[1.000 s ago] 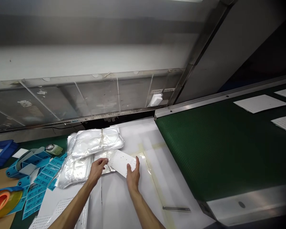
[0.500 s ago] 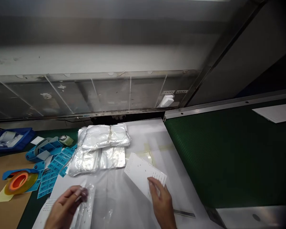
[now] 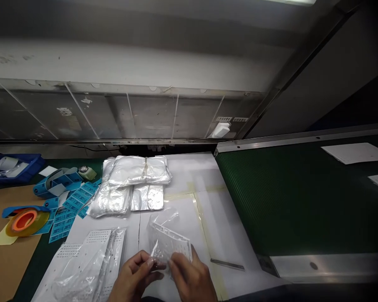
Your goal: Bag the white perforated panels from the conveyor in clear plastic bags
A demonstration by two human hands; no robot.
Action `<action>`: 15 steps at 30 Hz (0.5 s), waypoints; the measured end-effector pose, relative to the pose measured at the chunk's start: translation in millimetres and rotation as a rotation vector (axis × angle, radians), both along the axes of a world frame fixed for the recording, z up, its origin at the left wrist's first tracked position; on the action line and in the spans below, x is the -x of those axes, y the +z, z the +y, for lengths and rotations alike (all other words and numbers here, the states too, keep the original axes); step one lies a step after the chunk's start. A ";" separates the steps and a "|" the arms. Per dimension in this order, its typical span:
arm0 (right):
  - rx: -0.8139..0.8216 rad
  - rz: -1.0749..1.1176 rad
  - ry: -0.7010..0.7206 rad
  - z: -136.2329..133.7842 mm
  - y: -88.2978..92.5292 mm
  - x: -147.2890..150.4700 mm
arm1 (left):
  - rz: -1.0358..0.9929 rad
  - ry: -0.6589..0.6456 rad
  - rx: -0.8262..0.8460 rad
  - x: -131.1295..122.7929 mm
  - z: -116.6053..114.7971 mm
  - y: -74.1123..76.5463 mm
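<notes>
A clear plastic bag (image 3: 157,241) is pinched in my left hand (image 3: 137,274), its fingers closed on the bag's near edge. My right hand (image 3: 193,274) grips a white card with rows of small slots (image 3: 173,239), which appears to lie at least partly inside the bag. The two hands are close together over the white table covering. To their left lie more white slotted cards (image 3: 96,247) with clear bags over them. Beyond the hands sit stacks of clear bags (image 3: 138,170), the top one banded.
Blue printed labels (image 3: 63,224), a tape roll (image 3: 27,221), a small bottle (image 3: 87,173) and a blue tray (image 3: 34,167) lie on the left. A thin metal strip (image 3: 227,264) is right of my hands. The green conveyor (image 3: 296,201) on the right carries white sheets (image 3: 355,152).
My left hand has moved right with the clear bag, and my right hand has moved left and down with the card. The card and bag are now together. More sheets show on the conveyor.
</notes>
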State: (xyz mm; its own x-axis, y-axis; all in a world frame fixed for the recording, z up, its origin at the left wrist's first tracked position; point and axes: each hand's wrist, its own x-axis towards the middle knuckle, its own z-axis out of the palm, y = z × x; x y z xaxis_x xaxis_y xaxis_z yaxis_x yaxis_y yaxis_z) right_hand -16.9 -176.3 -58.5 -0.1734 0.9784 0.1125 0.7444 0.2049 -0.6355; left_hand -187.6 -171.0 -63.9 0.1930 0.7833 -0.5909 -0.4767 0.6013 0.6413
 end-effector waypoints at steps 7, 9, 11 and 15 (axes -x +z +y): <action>0.016 -0.193 0.036 19.4 12.4 1.3 | -0.133 -0.071 0.006 8.0 4.4 14.2; 0.079 -0.133 -0.004 27.8 18.7 -7.8 | 0.043 -0.153 -0.084 14.8 11.6 9.2; 0.115 -0.012 -0.108 29.6 28.9 -23.3 | 0.300 -0.191 -0.176 21.1 22.0 1.4; -0.096 0.064 -0.490 -0.7 47.6 -56.2 | 0.532 -0.161 -0.228 24.4 46.5 -7.1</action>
